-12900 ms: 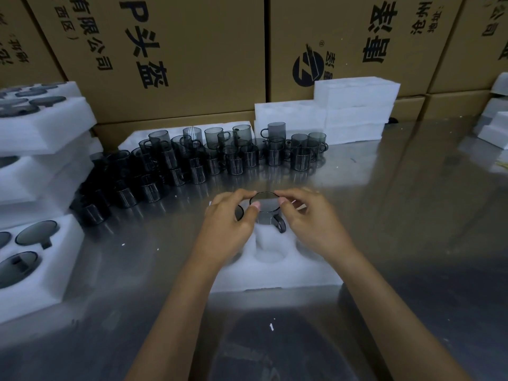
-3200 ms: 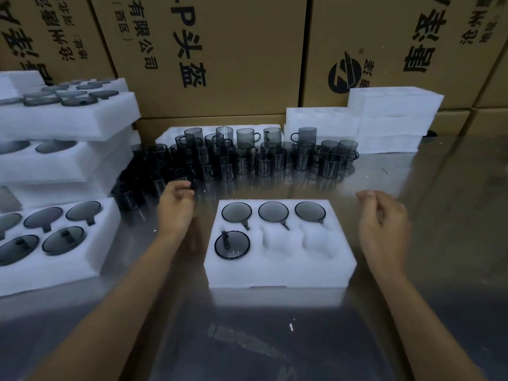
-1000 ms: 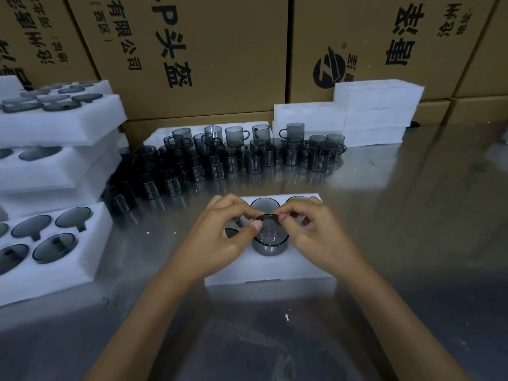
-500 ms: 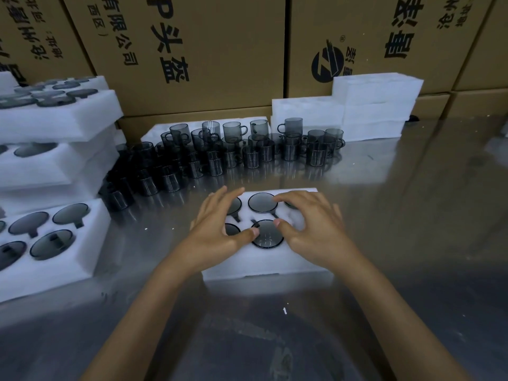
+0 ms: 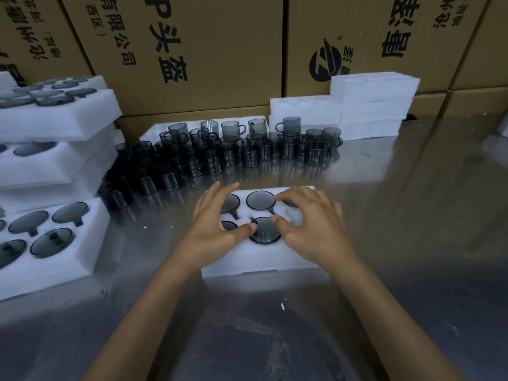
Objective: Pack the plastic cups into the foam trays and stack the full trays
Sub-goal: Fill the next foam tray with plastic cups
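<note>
Cup seated in near-middle pocket of foam tray on worktop. Left hand and right hand spread, thumbs touching cup rim. Cup likely light, stiff, slick: grip rim or handle. Foam soft: lift tray by ends.

Loose cups crowd the frame's centre, behind the foam tray. Stacked trays block the left. Bare steel table lies open at right.

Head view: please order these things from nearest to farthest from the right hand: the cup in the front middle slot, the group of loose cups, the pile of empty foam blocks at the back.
1. Cup in the front middle slot: at the thumb tip of the right hand.
2. Loose cups: behind the tray, to the left.
3. Empty foam blocks: far back, against the cardboard boxes.
</note>
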A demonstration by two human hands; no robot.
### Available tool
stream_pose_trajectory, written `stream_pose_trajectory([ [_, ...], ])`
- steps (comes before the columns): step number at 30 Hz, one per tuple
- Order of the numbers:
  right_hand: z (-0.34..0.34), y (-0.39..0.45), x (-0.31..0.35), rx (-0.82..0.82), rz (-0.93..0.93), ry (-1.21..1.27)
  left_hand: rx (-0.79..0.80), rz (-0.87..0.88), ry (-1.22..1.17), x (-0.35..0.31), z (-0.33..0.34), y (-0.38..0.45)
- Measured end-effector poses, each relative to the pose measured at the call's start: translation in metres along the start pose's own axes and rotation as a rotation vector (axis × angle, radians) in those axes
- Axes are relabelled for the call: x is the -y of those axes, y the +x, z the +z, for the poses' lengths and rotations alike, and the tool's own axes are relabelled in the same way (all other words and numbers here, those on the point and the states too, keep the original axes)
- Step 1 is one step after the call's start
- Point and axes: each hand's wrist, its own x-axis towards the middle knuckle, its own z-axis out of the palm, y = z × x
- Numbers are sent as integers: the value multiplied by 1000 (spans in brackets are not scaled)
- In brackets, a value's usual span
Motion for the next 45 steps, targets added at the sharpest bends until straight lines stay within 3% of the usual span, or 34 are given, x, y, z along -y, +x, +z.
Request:
stream_pose_trajectory([
  [3,-2,-2,-2,-36,-9,16,-25,35,6,2,-3,-1],
  [7,-10,0,-6,-45,-155,-2,-46,162,147,2,-11,-3],
  [11,-9,0,-9,46,-217,-52,117,326,360,-5,1,-10],
  [16,-6,2,-15,33,-80,-93,212,300,610,-6,15,-17],
  [22,1,-1,-10,54,134,29,206,291,639,-5,16,-15],
  [24,0,0,-9,26,183,165,192,291,625,-6,17,-16],
  [27,-10,6,-14,-51,355,710,129,295,447,-9,14,-14],
  [29,-14,8,-23,-14,503,931,6,296,236,-11,7,-11],
  [31,-8,8,-35,-12,591,969,-169,310,147,-8,-6,-2],
  [33,-1,10,-41,-91,637,1001,-314,234,133,3,-22,16],
  [38,6,17,-45,-257,593,1022,-530,-214,371,56,-69,83],
  [45,16,27,-56,-257,550,955,-456,-330,505,97,-116,151],
])
